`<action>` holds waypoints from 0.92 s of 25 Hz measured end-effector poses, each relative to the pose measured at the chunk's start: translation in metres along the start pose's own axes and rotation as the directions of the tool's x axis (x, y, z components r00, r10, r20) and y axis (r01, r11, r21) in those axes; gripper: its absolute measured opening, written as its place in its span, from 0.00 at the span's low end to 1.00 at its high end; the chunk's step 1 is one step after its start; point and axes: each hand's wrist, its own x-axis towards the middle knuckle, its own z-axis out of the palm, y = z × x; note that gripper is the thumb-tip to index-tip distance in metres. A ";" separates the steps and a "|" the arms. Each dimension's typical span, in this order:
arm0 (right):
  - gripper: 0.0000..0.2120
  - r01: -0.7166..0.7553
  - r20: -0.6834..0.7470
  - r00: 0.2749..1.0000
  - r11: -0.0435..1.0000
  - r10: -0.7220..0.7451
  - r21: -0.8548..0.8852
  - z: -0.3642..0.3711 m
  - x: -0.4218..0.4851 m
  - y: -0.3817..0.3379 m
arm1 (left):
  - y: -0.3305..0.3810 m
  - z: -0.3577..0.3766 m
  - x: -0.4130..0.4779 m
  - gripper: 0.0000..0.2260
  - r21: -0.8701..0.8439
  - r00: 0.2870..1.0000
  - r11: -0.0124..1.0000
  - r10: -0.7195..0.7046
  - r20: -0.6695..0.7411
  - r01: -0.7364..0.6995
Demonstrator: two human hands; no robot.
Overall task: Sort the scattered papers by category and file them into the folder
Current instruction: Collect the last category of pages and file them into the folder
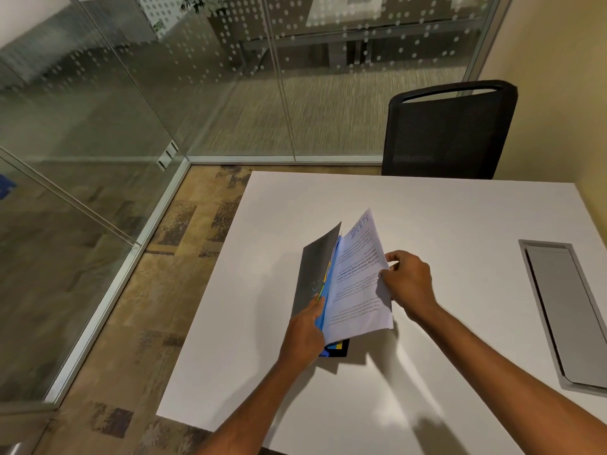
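A dark grey card folder (313, 270) is held open over the middle of the white rectangular table (427, 208); whether its lower end touches the table top cannot be told. Its raised cover is gripped near the bottom by the left hand (305, 333), fingers curled round it. White printed papers (356, 290), headed "SPORTS" in blue handwriting, are seen inside the folder over blue and yellow sheets (328, 290), their right edge pinched by the right hand (410, 280). A grey metal cable hatch (565, 316) is set into the table's right side, and a black mesh-backed chair (446, 133) is placed at the table's far edge.
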 end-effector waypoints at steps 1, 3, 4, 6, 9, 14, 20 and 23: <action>0.10 0.007 -0.008 1.000 1.000 -0.007 -0.009 0.004 -0.004 0.000 | 0.000 0.001 0.001 0.32 -0.003 1.000 1.000 0.006 -0.007 -0.006; 0.12 0.010 -0.015 1.000 1.000 -0.010 -0.023 0.015 -0.011 0.001 | 0.002 0.002 0.002 0.31 -0.019 1.000 1.000 0.006 -0.009 -0.006; 0.13 0.010 -0.008 1.000 0.999 -0.010 -0.031 0.022 -0.013 0.002 | 0.001 0.004 0.003 0.31 -0.030 1.000 1.000 0.003 -0.005 -0.003; 0.13 0.005 0.015 1.000 0.998 -0.004 -0.065 0.036 -0.017 0.004 | 0.001 0.008 0.003 0.31 -0.049 1.000 0.999 -0.006 0.007 0.007; 0.12 0.007 0.039 0.999 0.995 -0.003 -0.099 0.055 -0.020 0.004 | 0.000 0.011 0.003 0.31 -0.060 1.000 0.998 -0.007 -0.004 0.007; 0.06 0.018 0.122 0.993 0.985 0.004 -0.173 0.081 -0.017 0.000 | -0.004 0.014 0.002 0.32 -0.069 1.000 0.998 -0.003 0.001 0.003; 0.07 0.002 0.200 0.978 0.962 0.054 -0.271 0.090 -0.005 0.008 | -0.007 0.018 0.002 0.32 -0.106 1.000 0.994 -0.004 -0.009 0.003; 0.06 0.005 0.204 0.977 0.956 0.058 -0.294 0.095 -0.002 0.010 | -0.005 0.019 0.000 0.32 -0.110 1.000 0.994 -0.009 -0.003 0.008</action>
